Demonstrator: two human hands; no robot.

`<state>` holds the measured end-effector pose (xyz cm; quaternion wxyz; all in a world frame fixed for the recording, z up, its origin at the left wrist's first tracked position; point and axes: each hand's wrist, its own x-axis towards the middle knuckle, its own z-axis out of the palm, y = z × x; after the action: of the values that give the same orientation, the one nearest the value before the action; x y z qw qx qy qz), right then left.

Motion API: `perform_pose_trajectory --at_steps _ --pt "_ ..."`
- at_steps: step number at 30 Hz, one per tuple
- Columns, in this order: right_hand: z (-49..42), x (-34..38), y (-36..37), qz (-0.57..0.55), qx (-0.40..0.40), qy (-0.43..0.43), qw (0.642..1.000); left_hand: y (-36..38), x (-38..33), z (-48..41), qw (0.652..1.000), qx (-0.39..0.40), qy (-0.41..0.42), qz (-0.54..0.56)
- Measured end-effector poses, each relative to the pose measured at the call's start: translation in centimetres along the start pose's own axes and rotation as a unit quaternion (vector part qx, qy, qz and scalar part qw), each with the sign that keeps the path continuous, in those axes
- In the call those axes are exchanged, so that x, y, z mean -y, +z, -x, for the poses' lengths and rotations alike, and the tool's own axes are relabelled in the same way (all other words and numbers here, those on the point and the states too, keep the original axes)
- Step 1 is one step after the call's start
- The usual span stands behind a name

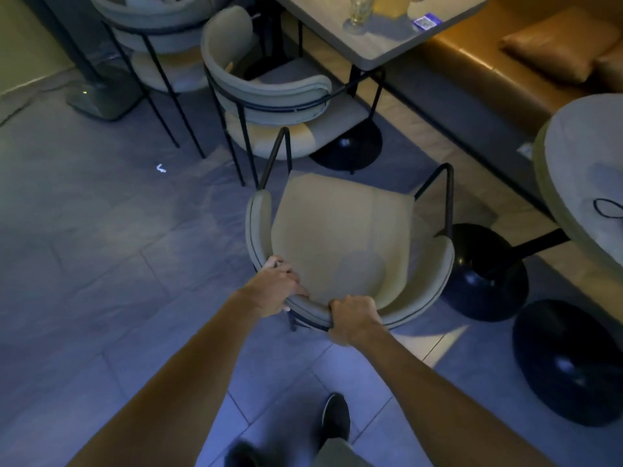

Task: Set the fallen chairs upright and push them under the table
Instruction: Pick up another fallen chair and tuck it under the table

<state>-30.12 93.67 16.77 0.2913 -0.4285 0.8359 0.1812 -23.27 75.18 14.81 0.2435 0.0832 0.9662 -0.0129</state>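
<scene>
Tiles (101, 230), grey, lie open at 9 o'clock; black domed table bases (485, 274) crowd 3 o'clock; left hand (278, 286) and right hand (354, 318) each grip the beige black-legged chair (337, 230) by its curved backrest.

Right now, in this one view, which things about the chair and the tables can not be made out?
Head view only:
- held chair: rear legs mostly hidden under its backrest, gripped by the left hand and right hand.
- round table: cut off by the right edge.
- glass on the square table: top cut off by the upper edge.
- blue card: print too small to read.
</scene>
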Motion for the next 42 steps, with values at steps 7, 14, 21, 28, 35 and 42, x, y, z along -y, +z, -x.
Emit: perform_pose_trajectory --at_steps 7,14,21,28,35,42 --pt "-3.2 2.7 -2.8 -0.041 -0.011 0.077 0.996 0.0 6.3 -1.4 0.994 -0.055 0.089 0.015" --pt "-3.1 4.7 -3.1 -0.083 -0.004 0.165 0.983 0.1 7.2 -1.1 0.985 -0.095 0.144 0.028" --pt "-2.9 5.2 -3.3 -0.146 0.001 0.212 0.966 -1.6 8.3 -3.4 0.978 -0.081 0.192 0.020" --pt "-5.6 2.5 -4.6 -0.237 -0.016 0.242 0.941 -4.1 10.1 -7.6 0.978 -0.065 0.198 0.000" --pt "-9.8 -1.0 -7.1 -0.258 -0.031 0.255 0.932 -7.7 12.3 -12.9 0.983 -0.038 0.173 -0.045" --pt "-14.4 -6.3 -10.5 -0.268 -0.034 0.260 0.927 -11.7 14.7 -19.3 0.984 -0.032 0.162 -0.061"
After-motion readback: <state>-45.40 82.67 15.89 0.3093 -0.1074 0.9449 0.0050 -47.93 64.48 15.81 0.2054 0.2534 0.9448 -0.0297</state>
